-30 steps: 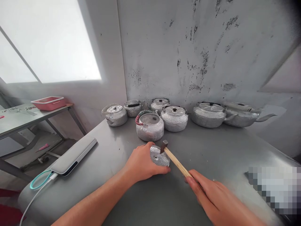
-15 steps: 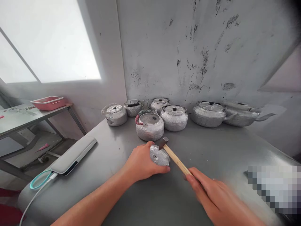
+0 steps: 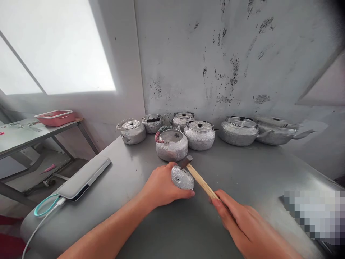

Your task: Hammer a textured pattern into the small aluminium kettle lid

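Observation:
My left hand (image 3: 167, 185) is closed around the edge of a round metal kettle lid (image 3: 182, 178), tilted on the table with a small hole at its middle. A hammer (image 3: 202, 181) with a wooden handle is gripped in my right hand (image 3: 234, 214). Its dark metal head is at the lid's upper rim; whether the two touch I cannot tell. Just behind the lid stands a lidless, dented kettle (image 3: 171, 153) with a red and green wrapped handle.
More kettles line the wall: a small one (image 3: 133, 133) at left, one with a black knob (image 3: 199, 138), and two wide ones (image 3: 238, 133) at right. A power bank (image 3: 84, 178) with cables lies at left. A pink basin (image 3: 55, 118) sits on another table. A blurred-out item (image 3: 315, 216) lies at right.
The hammer and my right hand have shifted very slightly left, with the head nearer the lid's rim. My left hand and the lid stay almost still.

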### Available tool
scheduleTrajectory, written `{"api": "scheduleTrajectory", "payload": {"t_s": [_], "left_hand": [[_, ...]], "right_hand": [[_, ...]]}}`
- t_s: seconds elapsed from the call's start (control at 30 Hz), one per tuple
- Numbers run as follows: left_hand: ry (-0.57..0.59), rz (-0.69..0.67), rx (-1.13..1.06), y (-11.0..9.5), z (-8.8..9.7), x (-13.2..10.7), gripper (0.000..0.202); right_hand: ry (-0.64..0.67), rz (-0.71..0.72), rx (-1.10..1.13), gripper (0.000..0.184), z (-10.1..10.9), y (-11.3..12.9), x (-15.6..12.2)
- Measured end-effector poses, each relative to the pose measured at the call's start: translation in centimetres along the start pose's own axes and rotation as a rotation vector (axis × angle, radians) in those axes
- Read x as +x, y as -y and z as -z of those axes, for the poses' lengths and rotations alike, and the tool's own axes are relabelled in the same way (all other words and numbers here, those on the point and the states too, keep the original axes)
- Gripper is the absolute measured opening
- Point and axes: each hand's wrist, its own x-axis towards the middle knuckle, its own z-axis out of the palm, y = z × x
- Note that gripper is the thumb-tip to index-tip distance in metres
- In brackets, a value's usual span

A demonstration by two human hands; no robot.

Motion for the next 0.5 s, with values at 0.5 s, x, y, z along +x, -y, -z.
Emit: {"api": "scheduleTrajectory", "payload": {"t_s": [0.5], "left_hand": [[0.024,-0.017,-0.005,0.2,0.3,-0.1,0.099]], "right_hand": [[-0.125,0.011,0.097,0.038,-0.1,-1.4,-0.5]]}}
